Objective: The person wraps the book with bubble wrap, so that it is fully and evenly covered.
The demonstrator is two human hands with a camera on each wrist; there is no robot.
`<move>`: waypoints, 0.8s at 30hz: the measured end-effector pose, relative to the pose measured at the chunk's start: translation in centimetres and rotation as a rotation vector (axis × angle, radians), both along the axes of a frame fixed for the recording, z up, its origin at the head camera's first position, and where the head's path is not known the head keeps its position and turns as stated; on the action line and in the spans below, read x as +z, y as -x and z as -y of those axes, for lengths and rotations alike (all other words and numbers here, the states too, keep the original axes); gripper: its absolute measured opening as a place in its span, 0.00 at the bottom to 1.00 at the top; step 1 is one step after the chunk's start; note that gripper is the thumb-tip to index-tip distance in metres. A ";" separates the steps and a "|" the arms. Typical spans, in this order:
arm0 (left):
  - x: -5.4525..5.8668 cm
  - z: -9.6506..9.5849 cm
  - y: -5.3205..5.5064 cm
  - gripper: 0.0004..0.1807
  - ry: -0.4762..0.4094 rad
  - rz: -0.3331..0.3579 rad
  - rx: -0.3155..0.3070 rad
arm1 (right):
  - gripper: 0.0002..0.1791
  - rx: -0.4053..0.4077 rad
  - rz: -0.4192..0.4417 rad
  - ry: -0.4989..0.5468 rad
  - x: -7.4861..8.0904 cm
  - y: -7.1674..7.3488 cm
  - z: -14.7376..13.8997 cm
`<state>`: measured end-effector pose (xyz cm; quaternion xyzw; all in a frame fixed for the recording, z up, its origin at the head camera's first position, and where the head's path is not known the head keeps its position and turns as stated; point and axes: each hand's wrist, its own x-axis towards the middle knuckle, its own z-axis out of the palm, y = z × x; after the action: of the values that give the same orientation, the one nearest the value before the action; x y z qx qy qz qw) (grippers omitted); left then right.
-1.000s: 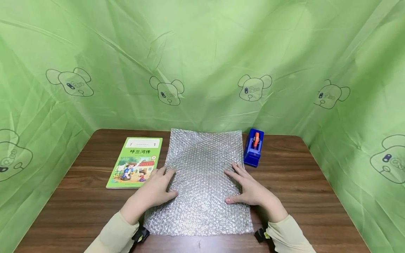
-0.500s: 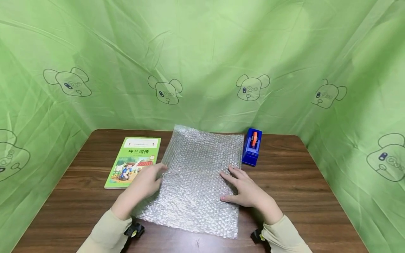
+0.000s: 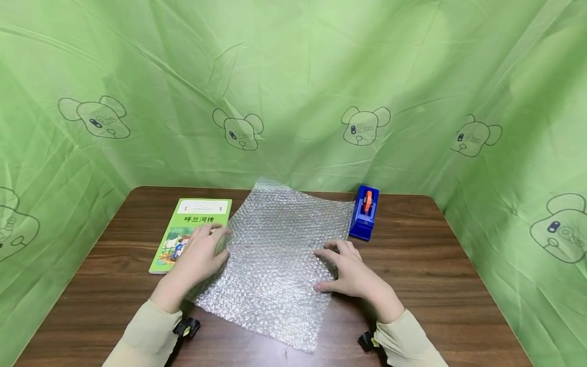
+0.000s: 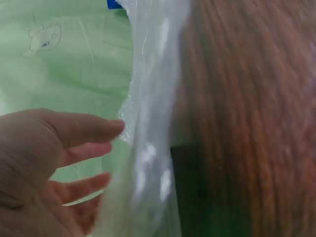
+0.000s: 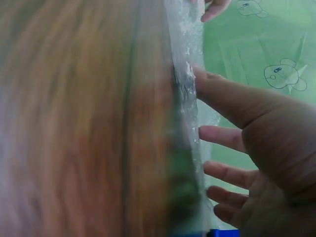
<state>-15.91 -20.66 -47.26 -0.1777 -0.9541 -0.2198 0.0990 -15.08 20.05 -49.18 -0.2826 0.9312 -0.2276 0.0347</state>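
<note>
A sheet of clear bubble wrap lies turned askew on the table in the head view. My left hand is at its left edge, overlapping the green book from above. In the left wrist view its thumb and fingers reach loosely to the wrap without curling round it. On the right side of the sheet, my right hand rests with spread, slightly bent fingers. The right wrist view shows its fingertips right at the plastic. Part of the book's cover is hidden behind the left hand.
A blue tape dispenser with an orange roll stands at the back right, close by the wrap's far right corner. The brown wooden table backs onto a green cloth printed with bear heads, which also rises on both sides.
The bubble wrap has turned clockwise, its near end swinging left. My left hand has moved left with its edge and over the book; the right has shifted slightly left.
</note>
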 end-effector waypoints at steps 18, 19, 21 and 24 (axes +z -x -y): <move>-1.2 -4.5 -2.1 0.53 -0.128 0.258 -0.175 | 0.55 -0.011 0.054 0.068 -1.3 0.5 0.3; -1.3 -4.5 -2.1 0.53 -0.134 0.264 -0.173 | 0.56 -0.014 0.051 0.064 -1.3 0.4 0.4; -1.4 -4.4 -2.1 0.53 -0.142 0.278 -0.167 | 0.56 -0.021 0.047 0.059 -1.3 0.3 0.6; -1.6 -4.1 -1.9 0.53 -0.151 0.300 -0.168 | 0.55 -0.027 0.037 0.051 -1.3 0.0 0.7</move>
<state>-13.99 -16.57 -48.89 -0.2139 -0.9208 -0.3224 -0.0502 -15.09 19.35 -50.44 -0.2664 0.9281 -0.2568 0.0417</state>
